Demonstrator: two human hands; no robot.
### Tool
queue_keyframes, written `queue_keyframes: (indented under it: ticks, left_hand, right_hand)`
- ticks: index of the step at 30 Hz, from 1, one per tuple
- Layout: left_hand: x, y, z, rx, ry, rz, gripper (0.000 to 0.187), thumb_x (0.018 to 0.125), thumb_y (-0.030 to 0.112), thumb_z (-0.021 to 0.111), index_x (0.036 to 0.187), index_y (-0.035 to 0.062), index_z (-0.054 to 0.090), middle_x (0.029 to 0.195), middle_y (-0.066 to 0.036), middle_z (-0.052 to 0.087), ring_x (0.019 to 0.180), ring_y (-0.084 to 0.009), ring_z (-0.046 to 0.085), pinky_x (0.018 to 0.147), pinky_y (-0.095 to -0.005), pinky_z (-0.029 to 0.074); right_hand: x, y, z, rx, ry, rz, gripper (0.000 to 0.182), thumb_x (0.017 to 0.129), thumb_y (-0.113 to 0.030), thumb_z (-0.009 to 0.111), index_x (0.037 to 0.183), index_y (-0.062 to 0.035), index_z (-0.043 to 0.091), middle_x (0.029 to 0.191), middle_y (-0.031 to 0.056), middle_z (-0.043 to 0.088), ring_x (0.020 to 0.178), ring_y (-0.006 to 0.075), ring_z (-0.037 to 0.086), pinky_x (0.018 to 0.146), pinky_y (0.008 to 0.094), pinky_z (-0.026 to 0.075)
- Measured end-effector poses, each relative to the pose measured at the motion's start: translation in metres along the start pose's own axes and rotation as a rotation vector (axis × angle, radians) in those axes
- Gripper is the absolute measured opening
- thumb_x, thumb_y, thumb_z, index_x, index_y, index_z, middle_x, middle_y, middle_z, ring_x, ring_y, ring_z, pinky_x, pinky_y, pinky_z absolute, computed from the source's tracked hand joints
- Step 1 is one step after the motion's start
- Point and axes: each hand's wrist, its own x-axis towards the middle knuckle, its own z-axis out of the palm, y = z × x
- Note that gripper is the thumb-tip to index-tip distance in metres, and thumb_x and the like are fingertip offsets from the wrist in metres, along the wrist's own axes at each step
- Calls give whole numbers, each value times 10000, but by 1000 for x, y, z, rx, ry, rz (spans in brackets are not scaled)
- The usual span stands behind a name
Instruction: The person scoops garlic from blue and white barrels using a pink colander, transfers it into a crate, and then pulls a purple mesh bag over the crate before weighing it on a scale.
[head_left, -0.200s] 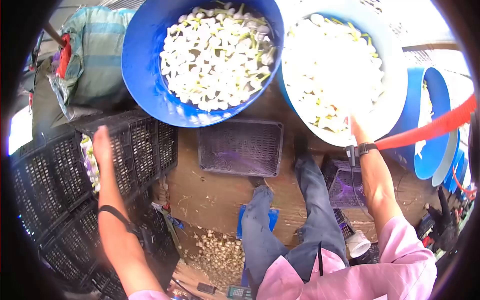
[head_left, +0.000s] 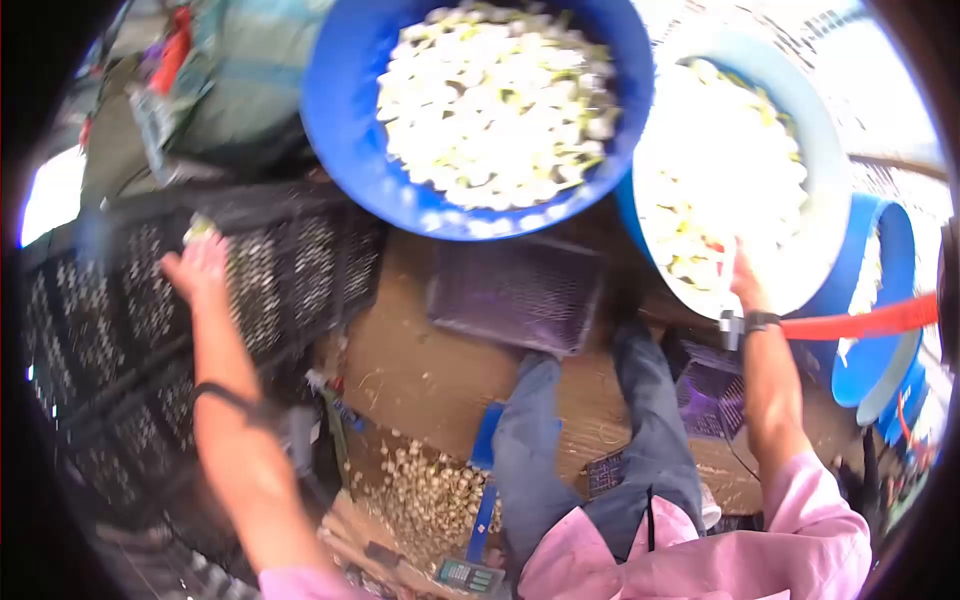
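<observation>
My left hand (head_left: 205, 268) reaches to the wall of stacked black plastic crates (head_left: 120, 300). Its fingers stretch forward with the thumb apart. A small pale bulb (head_left: 200, 228) shows just past the fingertips; whether they touch it is blurred. At the near rim of the pale tub (head_left: 825, 130), my right hand (head_left: 745, 275) closes round a handheld tool (head_left: 730, 325) with a grey lower end and a thin cable. White bulbs (head_left: 720, 170) with green stems, like garlic, fill this tub, washed out by glare. Similar bulbs (head_left: 500, 105) fill the blue tub (head_left: 345, 150) beside it.
A dark crate (head_left: 515, 295) lies on the wooden boards before my legs, and another crate (head_left: 705, 390) sits right. Small bulb pieces (head_left: 420, 495) are heaped on the floor near a calculator (head_left: 470, 575). A red hose (head_left: 865, 317) crosses right, by more blue tubs (head_left: 890, 225).
The view has swung left, shifting the tubs rightward. My left hand now has its thumb spread; the crate opening with bulbs beside it no longer shows. My right hand stays at the tub's rim.
</observation>
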Motion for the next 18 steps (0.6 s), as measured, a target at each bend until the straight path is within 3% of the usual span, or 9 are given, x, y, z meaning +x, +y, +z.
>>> queue_keyframes:
  ticks: [1,3,4,6,8,10,11,15,18]
  left_hand:
    - [42,-12,-29,-140,-294,-165,1002,903,712,363,1480,-96,230,1476,-343,353,1333,-484,423,1099,-608,372]
    - [13,-59,10,7,-308,-74,793,944,566,473,1358,-98,343,1364,-337,490,1187,-478,553,1011,-597,468]
    - [-19,-67,39,135,-346,-95,573,960,458,556,1216,-49,478,1174,-278,634,980,-393,673,817,-509,588]
    - [-61,-102,90,242,-226,-220,294,941,366,640,936,73,662,859,-134,709,726,-162,670,549,-319,552]
    - [-51,-166,90,511,-458,208,439,911,354,655,1051,-62,664,873,-182,715,763,-238,661,732,-365,537]
    - [-57,-180,98,677,-386,204,571,921,317,660,1310,-84,542,1167,-204,684,1061,-251,662,943,-333,486]
    - [-55,-178,100,786,-335,227,653,898,372,664,1329,-94,512,1210,-257,653,1126,-305,641,974,-370,472]
    - [-42,-162,122,811,-339,152,863,847,473,636,1447,-78,351,1385,-321,499,1302,-425,491,1100,-447,374]
    - [-10,-176,141,890,-315,149,876,855,459,620,1478,-71,308,1398,-323,486,1300,-426,492,1098,-453,374]
  right_hand:
    - [-4,-8,6,210,-487,227,677,979,-578,403,1410,-57,428,1413,129,508,1245,224,533,1022,445,419]
    - [-43,11,192,-428,872,-139,689,978,-577,399,1431,-58,408,1431,140,489,1268,276,510,1027,455,405]
    - [-57,6,194,-461,858,-249,709,967,-585,431,1439,-57,398,1430,156,482,1275,300,500,1032,463,399]
    - [-86,-2,227,-514,842,-408,743,942,-585,509,1448,-55,387,1430,195,473,1269,343,491,1034,468,397]
    - [-123,-12,300,-590,817,-528,738,907,-521,637,1417,-41,403,1423,252,487,1067,286,605,956,427,459]
    - [-126,-16,401,-528,644,-526,628,902,-477,666,1308,-39,473,1098,155,613,790,192,641,810,389,525]
    - [-113,-7,464,-506,561,-522,577,893,-484,673,1253,-60,517,879,91,648,758,188,642,789,385,540]
    - [-8,-5,558,-809,953,-651,496,919,-321,601,1285,4,521,1016,137,650,774,196,631,755,364,525]
    - [90,-39,542,-1423,761,-757,524,791,-283,651,1209,26,584,907,154,686,831,245,659,805,367,513]
